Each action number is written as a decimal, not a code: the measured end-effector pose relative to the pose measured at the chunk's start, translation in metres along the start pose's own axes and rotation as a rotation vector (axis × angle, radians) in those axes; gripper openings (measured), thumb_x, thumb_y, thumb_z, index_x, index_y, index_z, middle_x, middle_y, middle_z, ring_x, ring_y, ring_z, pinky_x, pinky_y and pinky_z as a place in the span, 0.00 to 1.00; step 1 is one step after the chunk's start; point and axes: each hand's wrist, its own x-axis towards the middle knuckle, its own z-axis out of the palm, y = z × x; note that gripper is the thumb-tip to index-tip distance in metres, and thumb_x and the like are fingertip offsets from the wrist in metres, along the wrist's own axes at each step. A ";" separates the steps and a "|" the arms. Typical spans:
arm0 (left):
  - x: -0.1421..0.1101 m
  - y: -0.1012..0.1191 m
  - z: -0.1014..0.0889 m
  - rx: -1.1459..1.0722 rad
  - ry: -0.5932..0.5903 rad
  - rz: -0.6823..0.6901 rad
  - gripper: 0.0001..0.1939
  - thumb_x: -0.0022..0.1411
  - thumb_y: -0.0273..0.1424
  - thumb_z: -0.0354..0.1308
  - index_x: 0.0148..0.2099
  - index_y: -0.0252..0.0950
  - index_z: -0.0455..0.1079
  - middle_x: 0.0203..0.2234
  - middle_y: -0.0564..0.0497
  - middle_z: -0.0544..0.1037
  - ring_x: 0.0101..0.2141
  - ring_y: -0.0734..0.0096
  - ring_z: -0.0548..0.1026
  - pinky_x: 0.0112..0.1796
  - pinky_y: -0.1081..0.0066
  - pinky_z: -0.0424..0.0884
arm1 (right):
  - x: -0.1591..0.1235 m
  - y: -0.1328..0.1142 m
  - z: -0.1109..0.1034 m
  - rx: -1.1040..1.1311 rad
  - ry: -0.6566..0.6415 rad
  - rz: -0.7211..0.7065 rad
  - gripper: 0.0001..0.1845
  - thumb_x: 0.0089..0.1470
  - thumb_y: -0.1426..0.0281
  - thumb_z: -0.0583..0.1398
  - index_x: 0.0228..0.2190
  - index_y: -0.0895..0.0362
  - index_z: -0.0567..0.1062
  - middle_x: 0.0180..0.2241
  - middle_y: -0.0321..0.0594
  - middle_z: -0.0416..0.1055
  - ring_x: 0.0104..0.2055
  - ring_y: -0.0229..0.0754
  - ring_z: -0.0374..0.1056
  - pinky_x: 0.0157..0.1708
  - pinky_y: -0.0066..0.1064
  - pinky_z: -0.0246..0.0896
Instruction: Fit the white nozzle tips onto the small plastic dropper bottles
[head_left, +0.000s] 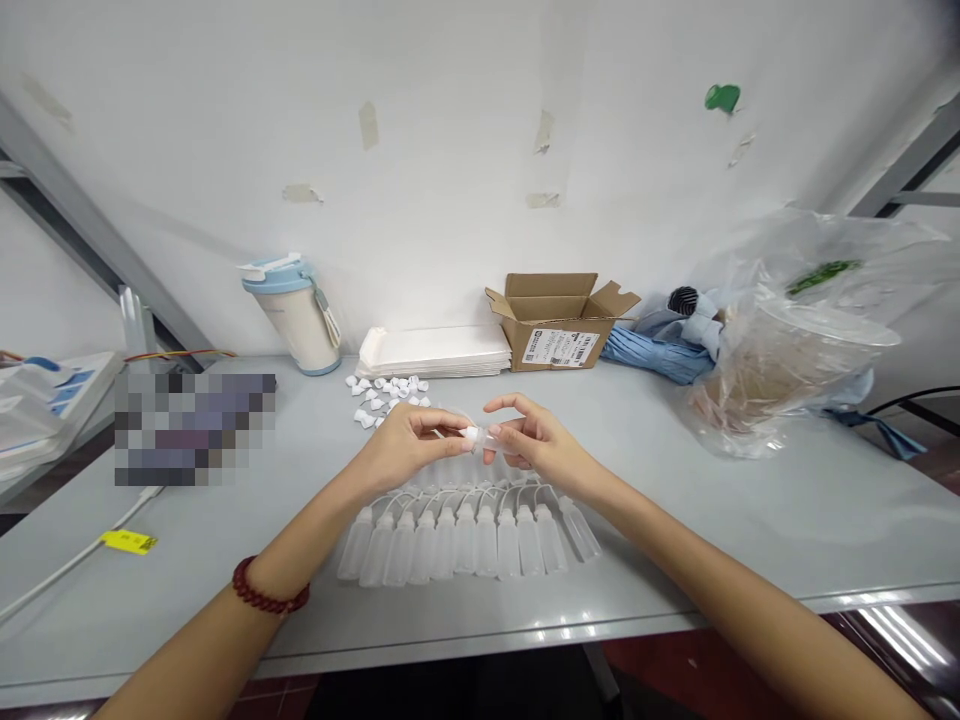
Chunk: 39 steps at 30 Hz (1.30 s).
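Over the middle of the table, my left hand (pixel 405 445) is closed in a pinch on a small white cap (pixel 470 434). My right hand (pixel 546 446) has its fingers closed around a small translucent bottle, whose neck (pixel 482 437) meets the cap. Most of that bottle is hidden by the fingers. Below my hands lies a row of similar translucent bottles (pixel 445 545) with thin curved tubes at their tops. More bottles (pixel 450 472) lie behind that row, partly covered by my hands. Several loose white caps (pixel 369 420) are scattered just beyond my left hand.
Along the wall stand a cream tumbler (pixel 296 320), a stack of white flat boxes (pixel 439 352) and an open cardboard box (pixel 555 325). To the right are a blue umbrella (pixel 660 355) and a plastic-wrapped container (pixel 795 350). A white cable (pixel 71 560) crosses the left side.
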 end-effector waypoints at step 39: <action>0.000 0.001 0.004 -0.173 0.031 -0.141 0.21 0.58 0.46 0.54 0.30 0.32 0.74 0.23 0.48 0.73 0.23 0.72 0.69 0.24 0.72 0.66 | 0.001 0.004 -0.003 -0.600 0.255 -0.429 0.14 0.56 0.63 0.57 0.41 0.57 0.74 0.27 0.40 0.70 0.27 0.39 0.63 0.25 0.30 0.59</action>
